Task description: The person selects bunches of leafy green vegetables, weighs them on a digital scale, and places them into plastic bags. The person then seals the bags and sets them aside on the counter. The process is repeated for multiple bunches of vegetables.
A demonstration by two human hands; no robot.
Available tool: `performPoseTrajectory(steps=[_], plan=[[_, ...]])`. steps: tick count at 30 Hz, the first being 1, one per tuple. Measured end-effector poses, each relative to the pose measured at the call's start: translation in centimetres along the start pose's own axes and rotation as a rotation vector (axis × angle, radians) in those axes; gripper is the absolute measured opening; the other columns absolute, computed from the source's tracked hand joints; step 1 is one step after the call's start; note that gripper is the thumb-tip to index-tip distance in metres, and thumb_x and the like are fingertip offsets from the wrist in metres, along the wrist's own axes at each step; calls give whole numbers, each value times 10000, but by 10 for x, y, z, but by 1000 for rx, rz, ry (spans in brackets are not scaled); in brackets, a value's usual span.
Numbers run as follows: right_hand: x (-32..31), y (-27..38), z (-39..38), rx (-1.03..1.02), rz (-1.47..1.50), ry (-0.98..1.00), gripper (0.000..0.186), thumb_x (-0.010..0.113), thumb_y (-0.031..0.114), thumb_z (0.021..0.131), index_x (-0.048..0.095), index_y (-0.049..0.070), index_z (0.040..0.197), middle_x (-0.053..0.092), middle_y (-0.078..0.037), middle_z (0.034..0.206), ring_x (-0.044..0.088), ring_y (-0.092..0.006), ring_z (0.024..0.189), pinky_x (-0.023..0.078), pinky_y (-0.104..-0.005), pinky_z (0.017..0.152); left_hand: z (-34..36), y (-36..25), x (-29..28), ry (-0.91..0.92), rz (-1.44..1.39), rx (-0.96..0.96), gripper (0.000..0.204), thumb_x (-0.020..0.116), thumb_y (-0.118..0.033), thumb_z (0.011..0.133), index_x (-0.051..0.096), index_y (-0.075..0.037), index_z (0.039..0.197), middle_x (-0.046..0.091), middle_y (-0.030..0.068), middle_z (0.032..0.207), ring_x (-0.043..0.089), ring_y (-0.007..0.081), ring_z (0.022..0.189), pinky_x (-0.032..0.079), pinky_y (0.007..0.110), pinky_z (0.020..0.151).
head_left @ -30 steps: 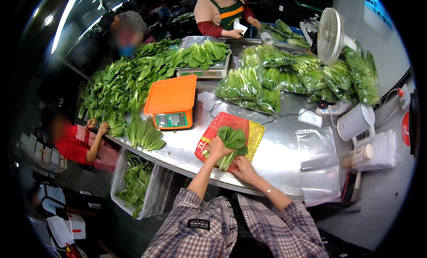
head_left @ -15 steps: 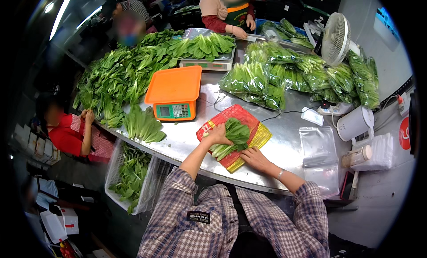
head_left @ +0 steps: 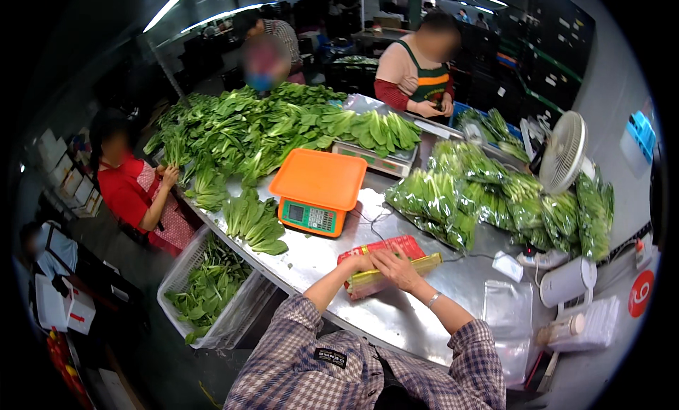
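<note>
On the steel table in front of me lies a red-and-yellow plastic sheet [head_left: 358, 287], its yellow edge turned up into a fold. A small bit of green shows beside my fingers; the bunch of leafy greens is otherwise hidden inside the fold. My left hand [head_left: 360, 262] grips the left part of the fold, its fingertips partly covered. My right hand [head_left: 398, 270] lies across the top with bent fingers, pressing and gripping the folded sheet close against the left hand. An orange-topped scale [head_left: 318, 182] stands just beyond them.
Loose leafy greens [head_left: 233, 138] are heaped at the far left, with a small bunch [head_left: 253, 223] nearer. Bagged greens [head_left: 431, 205] and a fan [head_left: 564, 153] stand right. Clear bags [head_left: 507, 305] lie near a white kettle [head_left: 568, 281]. A crate [head_left: 172, 276] stands below left. Co-workers stand around the table.
The yellow edge has been folded up over the greens, which were lying exposed under my left hand. My right hand has come over to meet the left. The view has tilted up.
</note>
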State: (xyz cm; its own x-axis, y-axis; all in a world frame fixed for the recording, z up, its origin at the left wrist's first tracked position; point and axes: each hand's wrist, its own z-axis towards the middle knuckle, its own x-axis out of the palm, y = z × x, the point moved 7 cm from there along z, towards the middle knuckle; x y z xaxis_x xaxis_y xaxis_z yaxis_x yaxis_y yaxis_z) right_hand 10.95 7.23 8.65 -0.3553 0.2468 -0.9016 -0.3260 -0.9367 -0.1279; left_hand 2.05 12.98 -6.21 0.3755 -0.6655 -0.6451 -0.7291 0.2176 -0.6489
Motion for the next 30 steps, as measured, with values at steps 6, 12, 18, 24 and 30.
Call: performPoseTrajectory(steps=[6,12,18,24,30], plan=[[45,-10,-1,96,361,87,498,501,185,829,418,4,1285,463,-162,1300,439,-287,1211,263,-460,1065,-44,-26,-19,-50,-220,-169,459,452,-185,864,436,-27,1294,434,171,1341,418,231,1236,309,311,1027],[53,-5,-15,287,543,117,497,530,174,843,402,-36,1275,448,-211,1293,428,-325,1210,312,-422,1040,-54,-3,-25,11,-890,201,970,684,-78,734,23,-69,1443,218,192,1457,265,251,1326,210,332,1090],[45,11,-19,284,424,110,444,521,168,845,445,-17,1241,467,-214,1262,436,-331,1193,316,-429,1029,-34,55,-54,-426,-271,-255,646,667,-244,767,384,-9,1298,575,201,1113,575,258,996,466,346,826],[40,11,-20,279,409,53,424,523,164,838,464,-16,1217,490,-209,1228,464,-328,1157,350,-420,1002,-25,52,-44,-192,-144,-411,439,659,-381,765,639,-11,1001,646,199,906,627,295,834,484,361,735],[28,3,-32,435,399,-56,399,525,147,805,506,-29,1162,537,-199,1151,510,-314,1083,389,-403,951,-29,9,-43,-215,75,-178,451,503,-427,869,665,-8,836,647,205,799,629,364,722,489,409,689]])
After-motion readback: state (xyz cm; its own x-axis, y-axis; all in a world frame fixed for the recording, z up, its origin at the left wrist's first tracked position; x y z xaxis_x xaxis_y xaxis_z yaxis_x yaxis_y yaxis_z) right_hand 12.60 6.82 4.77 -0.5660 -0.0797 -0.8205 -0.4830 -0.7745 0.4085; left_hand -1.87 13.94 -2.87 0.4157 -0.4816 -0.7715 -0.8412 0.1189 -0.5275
